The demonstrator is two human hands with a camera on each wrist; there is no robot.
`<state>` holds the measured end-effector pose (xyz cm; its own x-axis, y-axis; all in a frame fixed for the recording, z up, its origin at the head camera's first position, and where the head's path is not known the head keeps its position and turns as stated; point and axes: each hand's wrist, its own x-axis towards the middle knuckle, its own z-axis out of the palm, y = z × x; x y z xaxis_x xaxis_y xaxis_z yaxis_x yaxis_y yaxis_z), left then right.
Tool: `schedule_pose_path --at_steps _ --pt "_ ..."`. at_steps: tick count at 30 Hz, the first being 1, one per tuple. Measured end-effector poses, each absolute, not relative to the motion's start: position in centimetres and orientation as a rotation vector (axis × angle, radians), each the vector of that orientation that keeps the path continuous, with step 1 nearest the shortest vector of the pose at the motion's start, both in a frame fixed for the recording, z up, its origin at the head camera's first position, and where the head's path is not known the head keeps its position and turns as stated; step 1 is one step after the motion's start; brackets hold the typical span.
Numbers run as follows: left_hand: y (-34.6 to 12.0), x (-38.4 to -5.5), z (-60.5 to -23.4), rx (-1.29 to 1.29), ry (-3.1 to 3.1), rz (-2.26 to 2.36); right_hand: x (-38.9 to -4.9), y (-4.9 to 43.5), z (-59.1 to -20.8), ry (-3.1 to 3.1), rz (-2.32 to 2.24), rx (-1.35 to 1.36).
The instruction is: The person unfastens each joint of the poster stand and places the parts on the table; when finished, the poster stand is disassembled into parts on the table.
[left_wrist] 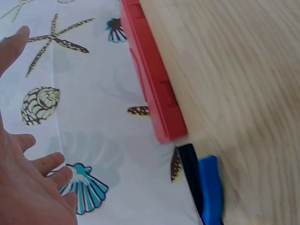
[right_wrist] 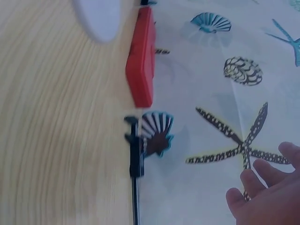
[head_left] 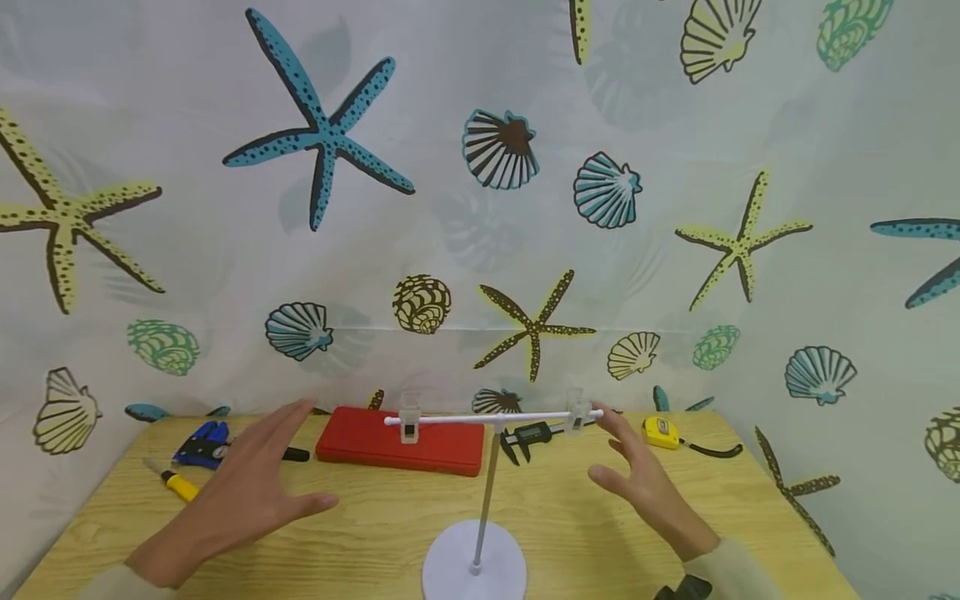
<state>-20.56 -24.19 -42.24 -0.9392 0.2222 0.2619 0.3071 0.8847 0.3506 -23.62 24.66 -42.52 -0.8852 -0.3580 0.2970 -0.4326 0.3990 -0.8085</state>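
A white T-shaped stand rises from a round white base (head_left: pixel 450 571), its thin pole carrying a white crossbar (head_left: pixel 457 419). Clear plastic clips sit near both ends of the bar, a left clip (head_left: pixel 409 427) and a right clip (head_left: pixel 576 417). To the left of the stand, my left hand (head_left: pixel 251 483) is held in the air with thumb and fingers spread, holding nothing. My right hand (head_left: pixel 648 479) is likewise raised with relaxed fingers. Its fingertips appear close to the bar's right end; contact cannot be told. Both wrist views show the left palm (left_wrist: pixel 30 187) and the right fingers (right_wrist: pixel 255 185) holding nothing.
On the wooden table (head_left: pixel 360 542), a red case (head_left: pixel 442 450) lies behind the stand, beside a digital caliper (head_left: pixel 532 433). A yellow tape measure (head_left: pixel 662 432) lies right; a blue-handled tool (head_left: pixel 201 446) and a yellow-handled tool (head_left: pixel 180 486) lie left. A patterned cloth (head_left: pixel 420 225) hangs behind.
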Motion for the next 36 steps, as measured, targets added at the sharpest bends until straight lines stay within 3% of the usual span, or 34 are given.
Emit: schedule_pose_path --at_steps 6,24,36 --pt "-22.6 -20.1 -40.5 -0.429 -2.83 -0.694 -23.4 22.7 -41.4 -2.489 1.897 0.761" --pt "-18.5 -19.1 -36.1 -0.539 -2.783 -0.966 -22.1 17.6 -39.5 -2.089 2.241 1.147" --pt "-15.9 -18.0 -33.0 -0.576 -2.726 -0.97 -20.9 15.1 -38.3 -1.857 2.434 1.146"
